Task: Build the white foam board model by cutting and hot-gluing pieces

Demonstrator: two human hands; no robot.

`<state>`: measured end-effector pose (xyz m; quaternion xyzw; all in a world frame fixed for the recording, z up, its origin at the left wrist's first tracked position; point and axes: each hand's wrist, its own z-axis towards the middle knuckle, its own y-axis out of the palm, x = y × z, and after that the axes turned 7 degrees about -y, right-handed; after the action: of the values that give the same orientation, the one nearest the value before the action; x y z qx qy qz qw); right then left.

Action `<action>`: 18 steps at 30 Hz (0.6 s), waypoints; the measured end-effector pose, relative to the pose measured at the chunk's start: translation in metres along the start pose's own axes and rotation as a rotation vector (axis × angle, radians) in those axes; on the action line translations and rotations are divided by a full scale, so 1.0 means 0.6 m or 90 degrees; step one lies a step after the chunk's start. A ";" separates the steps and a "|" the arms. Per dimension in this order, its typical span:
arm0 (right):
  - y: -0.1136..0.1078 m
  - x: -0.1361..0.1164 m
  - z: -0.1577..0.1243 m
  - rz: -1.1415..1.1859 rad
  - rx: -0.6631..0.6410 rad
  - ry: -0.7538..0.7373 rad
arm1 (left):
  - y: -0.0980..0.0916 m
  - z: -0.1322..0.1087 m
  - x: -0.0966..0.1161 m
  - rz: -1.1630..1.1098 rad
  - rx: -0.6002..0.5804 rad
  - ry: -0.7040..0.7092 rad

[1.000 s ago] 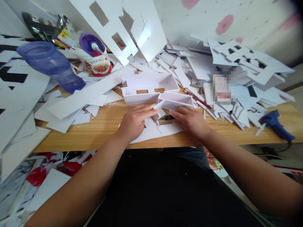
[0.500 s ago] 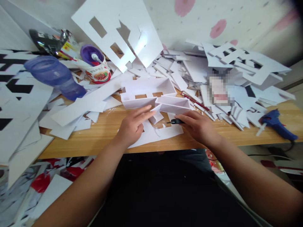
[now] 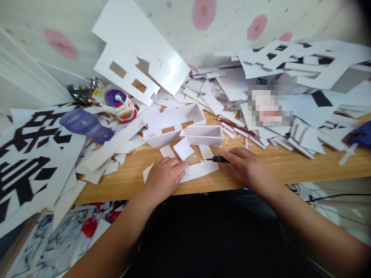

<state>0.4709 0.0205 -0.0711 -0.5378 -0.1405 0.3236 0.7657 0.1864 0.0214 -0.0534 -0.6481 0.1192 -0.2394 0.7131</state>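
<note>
My right hand [image 3: 243, 164] is closed around the black handle of a craft knife [image 3: 219, 159]. Its thin blade points left, over a cut-out white board piece [image 3: 203, 170] lying near the table's front edge. My left hand [image 3: 166, 175] is closed on the left part of that same piece, fingers together and thumb tucked low. Just beyond my fingers rests a small white block [image 3: 183, 149]. Behind it stand a narrow open white box [image 3: 203, 136] and a longer white box with window openings [image 3: 175, 123].
White offcuts [image 3: 208, 90] heap along the back. A large cut-out panel [image 3: 136, 50] leans on the wall. At left are a purple translucent bottle [image 3: 87, 124] and a printed paper tub [image 3: 125, 112]; at right, a blue glue gun [image 3: 361, 135]. A red pen [image 3: 236, 126] lies behind the boxes.
My left hand has come down from the boxes onto the board piece, its stretched fingers drawing together. The narrow box and block sit differently. The knife stays in my right hand; the view has shifted.
</note>
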 end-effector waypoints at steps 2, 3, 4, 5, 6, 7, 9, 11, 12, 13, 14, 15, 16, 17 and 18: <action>0.000 0.005 -0.005 0.011 0.010 0.001 | 0.008 0.004 0.003 -0.017 -0.015 -0.018; -0.001 0.006 -0.007 0.018 0.017 0.001 | 0.011 0.005 0.003 -0.029 -0.010 -0.028; -0.002 0.006 -0.007 0.025 0.024 0.004 | 0.013 0.005 0.004 -0.040 0.000 -0.040; -0.004 0.006 -0.008 0.036 0.031 0.008 | 0.015 0.006 0.005 -0.049 0.014 -0.052; -0.006 0.005 -0.008 0.050 0.037 0.012 | 0.015 0.006 0.008 -0.057 0.028 -0.063; -0.008 0.005 -0.008 0.066 0.043 0.015 | 0.014 0.006 0.012 -0.066 0.044 -0.074; -0.012 0.004 -0.008 0.097 0.056 0.018 | 0.008 0.007 0.028 -0.112 0.075 -0.113; -0.015 0.004 -0.008 0.122 0.076 0.018 | 0.000 0.012 0.051 -0.220 0.103 -0.199; -0.016 0.004 -0.008 0.131 0.093 0.019 | -0.003 0.017 0.064 -0.308 0.104 -0.258; -0.017 0.004 -0.008 0.137 0.113 0.018 | -0.006 0.023 0.078 -0.417 0.093 -0.324; -0.019 0.005 -0.008 0.139 0.135 0.017 | -0.008 0.030 0.091 -0.545 0.069 -0.385; -0.020 0.005 -0.008 0.136 0.156 0.017 | -0.009 0.038 0.104 -0.673 0.038 -0.438; -0.022 0.006 -0.009 0.129 0.175 0.017 | -0.008 0.047 0.115 -0.791 0.006 -0.481; -0.024 0.008 -0.009 0.117 0.192 0.016 | -0.007 0.055 0.125 -0.892 -0.020 -0.512; -0.025 0.009 -0.011 0.102 0.202 0.017 | -0.005 0.063 0.134 -0.971 -0.037 -0.535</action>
<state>0.4837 0.0162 -0.0604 -0.4240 -0.0340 0.3946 0.8145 0.2730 0.0142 -0.0341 -0.6034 -0.6145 -0.3897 0.3262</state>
